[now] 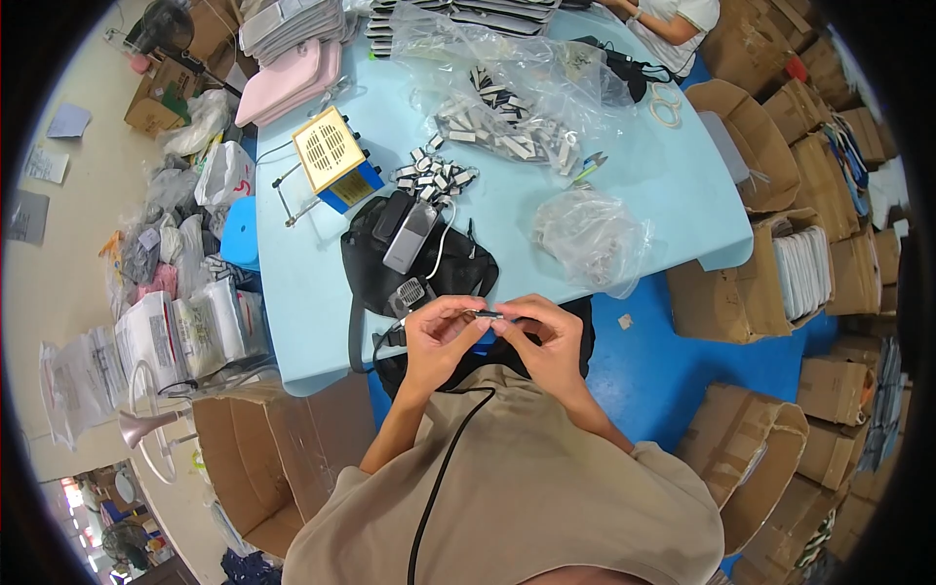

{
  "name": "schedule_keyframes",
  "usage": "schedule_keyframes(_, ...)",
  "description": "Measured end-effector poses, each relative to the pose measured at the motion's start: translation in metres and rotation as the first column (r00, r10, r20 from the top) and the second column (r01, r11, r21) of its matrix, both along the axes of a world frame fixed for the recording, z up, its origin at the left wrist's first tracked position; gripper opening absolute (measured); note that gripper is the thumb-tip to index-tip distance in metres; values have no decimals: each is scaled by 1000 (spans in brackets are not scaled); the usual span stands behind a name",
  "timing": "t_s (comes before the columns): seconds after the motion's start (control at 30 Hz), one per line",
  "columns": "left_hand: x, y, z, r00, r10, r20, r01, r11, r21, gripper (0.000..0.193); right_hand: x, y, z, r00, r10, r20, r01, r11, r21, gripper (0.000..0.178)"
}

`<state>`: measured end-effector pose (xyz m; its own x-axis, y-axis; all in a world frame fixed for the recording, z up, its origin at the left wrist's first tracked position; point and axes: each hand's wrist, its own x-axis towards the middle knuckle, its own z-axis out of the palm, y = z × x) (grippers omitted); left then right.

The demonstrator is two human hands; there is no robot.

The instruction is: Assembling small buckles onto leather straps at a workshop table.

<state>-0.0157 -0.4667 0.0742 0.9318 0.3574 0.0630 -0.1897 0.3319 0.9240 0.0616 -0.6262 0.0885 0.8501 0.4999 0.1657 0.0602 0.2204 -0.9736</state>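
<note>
My left hand [438, 333] and my right hand [548, 336] meet close to my body, at the table's near edge. Thumbs and fingertips of both pinch one small dark piece [487, 314]. It has a light end, but most of it is covered by my fingers and its kind cannot be made out. Just beyond my hands lies a black bag [363, 261], with a grey power bank [411, 238] and a white cable on it. Farther off is a pile of small white-and-black pieces [429, 177].
A yellow-and-blue box-shaped device [336, 161] stands at the left of the light blue table [302, 336]. Clear plastic bags [595, 234] lie to the right, one over many similar pieces. Cardboard boxes [731, 439] flank me. Another person [673, 29] sits at the far right.
</note>
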Motion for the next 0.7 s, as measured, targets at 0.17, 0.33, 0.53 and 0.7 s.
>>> schedule_keyframes(0.17, -2, 2, -5, 999, 31, -30, -30, 998, 46, 22, -1, -2, -4, 984, -53, 171, 71, 992, -106, 25)
schedule_keyframes(0.33, -1, 6, -5, 999, -11, -38, 14, 996, 93, 23, -4, 2, -2, 975, -75, 207, 98, 990, -103, 22)
schedule_keyframes(0.53, 1, -2, -1, 1000, -22, -16, 23, 997, 77, 24, -1, 2, -12, 998, -1, -70, 5, 998, 57, 24)
schedule_keyframes(0.7, 1, -4, -1, 1000, -11, -14, 13, 995, 104, 22, 3, -1, -16, 995, 17, -98, -9, 997, 81, 22)
